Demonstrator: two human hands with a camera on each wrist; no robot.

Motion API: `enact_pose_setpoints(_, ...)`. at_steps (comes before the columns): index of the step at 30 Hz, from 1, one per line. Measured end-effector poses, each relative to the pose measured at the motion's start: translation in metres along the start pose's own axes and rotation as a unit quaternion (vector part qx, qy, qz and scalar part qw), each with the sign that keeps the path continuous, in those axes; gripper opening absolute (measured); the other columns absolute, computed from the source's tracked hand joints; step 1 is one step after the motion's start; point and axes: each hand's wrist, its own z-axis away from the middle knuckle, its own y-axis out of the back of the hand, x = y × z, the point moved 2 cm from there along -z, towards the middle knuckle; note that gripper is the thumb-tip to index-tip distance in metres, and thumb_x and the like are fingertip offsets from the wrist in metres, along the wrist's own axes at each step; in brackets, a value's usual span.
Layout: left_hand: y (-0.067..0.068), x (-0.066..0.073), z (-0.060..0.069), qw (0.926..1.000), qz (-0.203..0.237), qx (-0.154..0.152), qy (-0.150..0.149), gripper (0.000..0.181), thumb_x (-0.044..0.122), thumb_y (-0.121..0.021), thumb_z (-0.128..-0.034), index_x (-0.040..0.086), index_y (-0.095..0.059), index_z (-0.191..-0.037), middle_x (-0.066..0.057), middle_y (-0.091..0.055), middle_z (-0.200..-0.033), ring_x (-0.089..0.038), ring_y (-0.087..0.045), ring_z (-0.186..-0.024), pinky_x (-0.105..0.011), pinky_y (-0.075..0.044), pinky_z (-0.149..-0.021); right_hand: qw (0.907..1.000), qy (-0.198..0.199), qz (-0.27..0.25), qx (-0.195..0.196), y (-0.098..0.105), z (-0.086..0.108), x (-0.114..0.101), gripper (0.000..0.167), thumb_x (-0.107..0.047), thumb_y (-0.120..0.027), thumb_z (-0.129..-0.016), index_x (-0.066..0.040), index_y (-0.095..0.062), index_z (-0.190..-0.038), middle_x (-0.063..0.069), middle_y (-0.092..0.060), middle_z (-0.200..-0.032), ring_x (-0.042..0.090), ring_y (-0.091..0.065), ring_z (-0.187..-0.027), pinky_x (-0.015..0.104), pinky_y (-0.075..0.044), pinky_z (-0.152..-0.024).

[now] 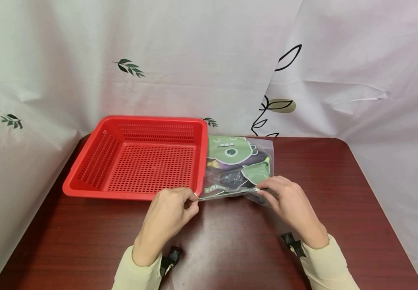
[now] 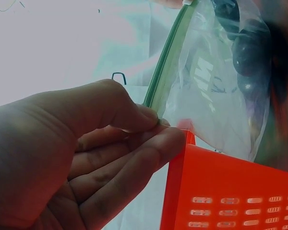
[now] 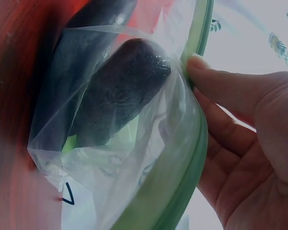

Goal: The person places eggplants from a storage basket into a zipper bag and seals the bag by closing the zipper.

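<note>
A clear zip bag (image 1: 227, 177) with green and white printing lies just right of the red basket, its near edge raised. Dark purple eggplants (image 3: 122, 91) show through its plastic. My left hand (image 1: 170, 211) pinches the left end of the green zip strip (image 2: 170, 57) between thumb and fingers, beside the basket's near right corner. At the strip's other end, my right hand (image 1: 288, 201) pinches the edge with thumb and fingertips. A small white piece (image 1: 256, 189) shows at those fingertips. Between both hands the strip is stretched nearly straight.
The red perforated basket (image 1: 132, 196) stands at the left on the dark wooden table (image 1: 230, 249), touching or very close to the bag. White cloth with leaf prints (image 1: 194, 48) hangs behind and along the sides. Each wrist carries a small black camera (image 1: 170, 257).
</note>
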Motion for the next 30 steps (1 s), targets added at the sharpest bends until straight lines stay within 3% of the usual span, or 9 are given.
enact_pose_setpoints(30, 0.0007, -0.0009, -0.0010, 1.0000, -0.002, -0.004, 0.002, 0.020, -0.002, -0.076, -0.0675, 0.016, -0.067, -0.067, 0.011, -0.060, -0.063, 0.002, -0.040, -0.051, -0.019, -0.037, -0.047, 0.9993, -0.028, 0.009, -0.023, 0.0062, 0.0022, 0.0083, 0.020, -0.007, -0.085, -0.078, -0.015, -0.077, -0.093, -0.005, -0.071, -0.089, 0.010, -0.066, -0.081, 0.034, -0.053, -0.069)
